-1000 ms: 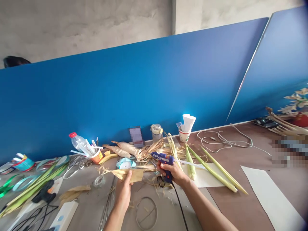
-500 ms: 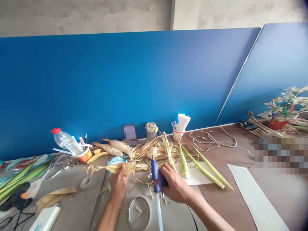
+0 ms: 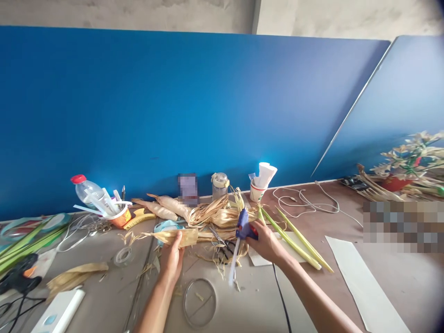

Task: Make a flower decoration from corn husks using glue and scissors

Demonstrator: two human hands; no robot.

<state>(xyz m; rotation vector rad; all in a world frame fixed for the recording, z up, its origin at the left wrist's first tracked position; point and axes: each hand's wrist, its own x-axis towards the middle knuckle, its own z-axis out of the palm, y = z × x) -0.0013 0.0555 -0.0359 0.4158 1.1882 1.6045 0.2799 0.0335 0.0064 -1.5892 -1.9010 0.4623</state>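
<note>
A blue partition [image 3: 173, 106] stands along the back edge of the table [image 3: 405, 277], below a grey wall [image 3: 121, 14]. Before it are a tilted, red-capped plastic bottle [image 3: 86, 188], a lidded jar [image 3: 219, 188] and a paper cup [image 3: 257, 194] holding white paper [image 3: 266, 175]; farther right, a loose white cable [image 3: 337, 202] and a red flowerpot [image 3: 395, 183].

Left hand [image 3: 171, 259] pinching, right hand [image 3: 266, 241] gripping

The left forearm [image 3: 154, 303] is slanting steeply up from the bottom edge, with the left thumb [image 3: 178, 239] pointing upward. The right forearm [image 3: 314, 291] is slanting in from the lower right, and its hand is curling closed. Both hands are standing apart, roughly level.
</note>
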